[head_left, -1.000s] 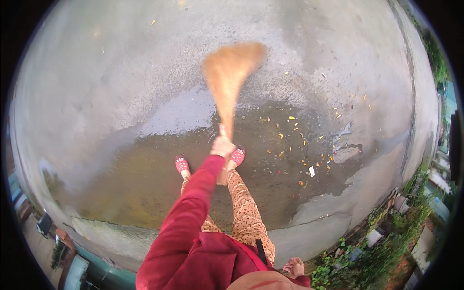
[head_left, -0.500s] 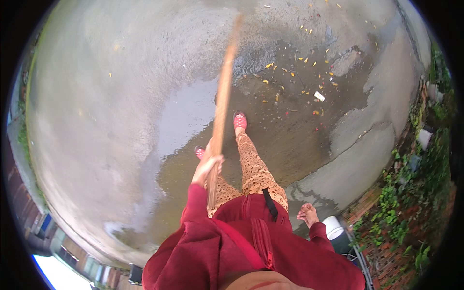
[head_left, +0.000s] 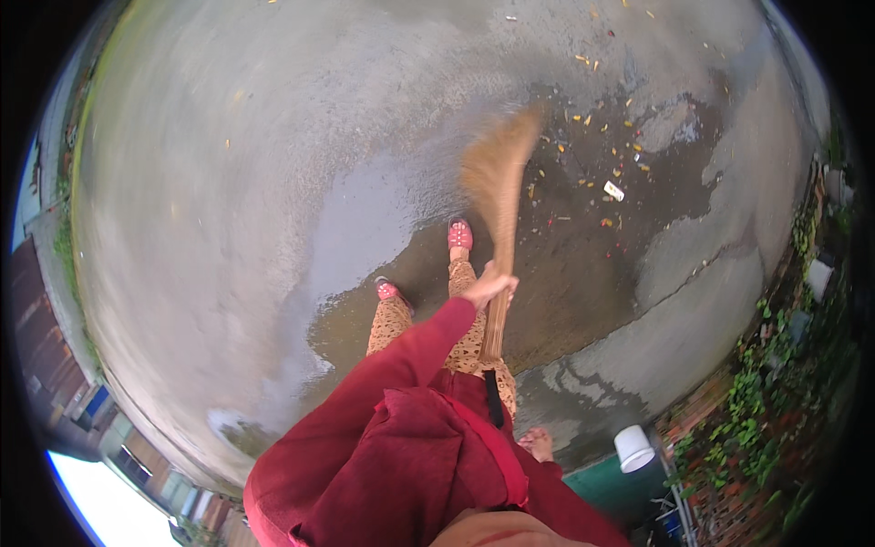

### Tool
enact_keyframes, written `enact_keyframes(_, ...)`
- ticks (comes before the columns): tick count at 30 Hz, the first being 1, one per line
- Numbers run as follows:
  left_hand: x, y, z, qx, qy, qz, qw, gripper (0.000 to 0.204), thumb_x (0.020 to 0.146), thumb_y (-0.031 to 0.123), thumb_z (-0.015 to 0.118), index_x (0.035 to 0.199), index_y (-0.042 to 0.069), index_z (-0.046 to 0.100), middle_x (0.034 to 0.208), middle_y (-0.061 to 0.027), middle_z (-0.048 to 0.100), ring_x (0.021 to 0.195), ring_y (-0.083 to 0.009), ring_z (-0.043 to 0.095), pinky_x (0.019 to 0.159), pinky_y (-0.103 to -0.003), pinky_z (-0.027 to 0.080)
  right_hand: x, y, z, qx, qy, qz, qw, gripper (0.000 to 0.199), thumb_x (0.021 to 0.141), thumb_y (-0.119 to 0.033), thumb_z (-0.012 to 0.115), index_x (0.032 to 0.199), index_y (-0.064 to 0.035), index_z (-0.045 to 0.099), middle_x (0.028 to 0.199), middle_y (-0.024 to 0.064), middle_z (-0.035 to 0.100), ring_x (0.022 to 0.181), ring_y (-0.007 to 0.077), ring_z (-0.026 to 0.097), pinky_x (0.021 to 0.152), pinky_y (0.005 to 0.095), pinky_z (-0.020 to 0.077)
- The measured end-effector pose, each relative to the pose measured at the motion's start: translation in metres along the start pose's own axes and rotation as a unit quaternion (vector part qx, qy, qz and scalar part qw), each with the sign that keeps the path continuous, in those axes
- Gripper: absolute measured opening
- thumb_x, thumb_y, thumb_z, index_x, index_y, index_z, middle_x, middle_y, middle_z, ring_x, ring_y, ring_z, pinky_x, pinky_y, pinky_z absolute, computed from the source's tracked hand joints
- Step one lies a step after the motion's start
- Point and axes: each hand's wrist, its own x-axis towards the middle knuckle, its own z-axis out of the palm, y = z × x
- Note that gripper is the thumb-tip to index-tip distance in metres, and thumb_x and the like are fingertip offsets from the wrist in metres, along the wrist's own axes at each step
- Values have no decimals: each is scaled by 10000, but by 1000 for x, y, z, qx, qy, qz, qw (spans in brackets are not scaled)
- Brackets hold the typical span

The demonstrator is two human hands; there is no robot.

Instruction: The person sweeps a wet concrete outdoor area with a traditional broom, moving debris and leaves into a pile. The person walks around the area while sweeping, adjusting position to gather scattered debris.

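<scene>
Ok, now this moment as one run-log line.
left hand: grip closed round broom | right hand: no object visible | bristles: blurred, ground contact unclear | white scrap: on wet ground, right of broom

I see the broom (head_left: 505,214) in the left hand (head_left: 490,285), litter (head_left: 613,190) on the ground (head_left: 200,228) right of it, and a bucket (head_left: 633,448) between the right hand (head_left: 538,444) and plants (head_left: 743,401).

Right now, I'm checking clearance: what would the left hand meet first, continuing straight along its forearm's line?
Beyond the broom it grips, the left hand might meet the white litter on wet ground; height is unclear.
</scene>
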Motion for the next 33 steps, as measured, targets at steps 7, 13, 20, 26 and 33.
enact_keyframes(7,-73,116,-42,-80,-165,-52,982,376,665,40,584,986,54,390,597,26,439,489,-72,471,391,-202,378,24,-26,-4,-58,-35,-53,996,87,818,-104,511,882,-101,452,671,76,509,562,201,551,508,339,517)
enact_keyframes(13,-284,79,-160,12,4,157,988,321,710,109,551,993,32,422,612,-1,489,467,-84,467,402,-234,409,57,-142,48,-218,-59,-129,966,93,787,-87,473,873,-113,449,637,76,494,531,219,529,494,389,498)
enact_keyframes(20,-406,-76,-314,-338,281,326,837,312,728,75,534,1014,61,410,655,-39,478,497,-117,482,420,-265,440,-41,-258,224,-263,-105,-298,912,69,782,-116,454,850,-108,447,636,76,500,529,231,526,507,413,488)
enact_keyframes(26,-441,-112,-509,-498,475,312,654,24,646,28,509,639,31,487,488,-56,450,381,-171,449,373,-310,413,-42,-209,349,-382,-172,-286,862,107,785,-177,498,833,-86,468,640,82,507,558,271,528,539,417,481)
enact_keyframes(33,-459,-29,-808,-589,425,250,640,125,687,124,469,570,111,429,506,-26,424,421,-162,420,414,-286,368,-197,-136,536,-568,-120,-230,781,107,763,-112,528,823,-35,481,664,80,521,586,206,556,544,356,502)
